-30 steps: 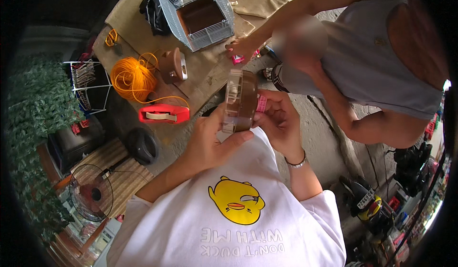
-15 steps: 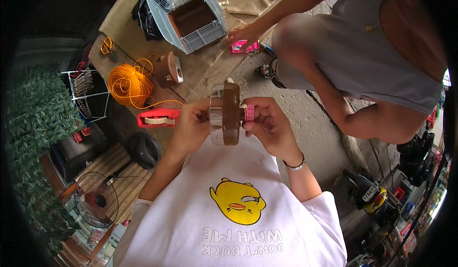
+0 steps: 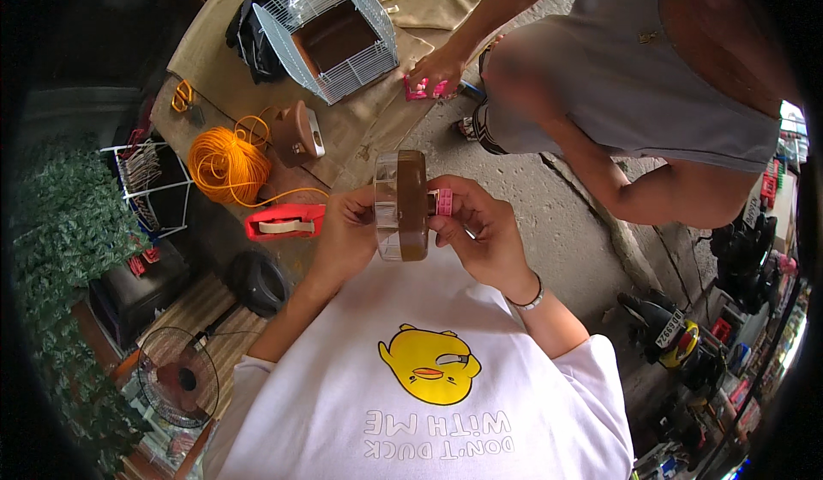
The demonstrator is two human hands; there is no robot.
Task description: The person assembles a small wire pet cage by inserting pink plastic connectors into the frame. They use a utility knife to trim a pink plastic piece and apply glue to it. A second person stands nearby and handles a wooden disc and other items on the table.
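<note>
A: Location of the round plastic drum (image 3: 401, 206)?

B: Held up in front of the shirt (image 3: 429, 309), on edge, its clear side to the left and brown side to the right.

A: Grip?

B: Right hand (image 3: 482, 233) pinches a small pink ribbed piece (image 3: 444, 202) between thumb and fingers, close against the brown side. Left hand (image 3: 347, 233) is at the clear side; its fingertips are partly hidden, so I cannot tell how firmly it closes.

A: Are the pink piece and drum joined?

B: Cannot tell. A short dark part shows between them.

A: Handling estimate?

B: Judged light, probably hollow, thin-walled. Stiff rather than soft. The glossy surface may slip under dry fingers; the clear wall looks the likeliest part to crack if squeezed.

A: Best hold?

B: For the drum, I would spread the fingers around the brown rim and keep pressure off the clear face. For the pink piece, its ribs should give purchase, so a light pinch ought to do.

A: Surroundings?

B: Wire cage (image 3: 364, 73) on the table beyond; red tape dispenser (image 3: 314, 214) near the left hand.
</note>
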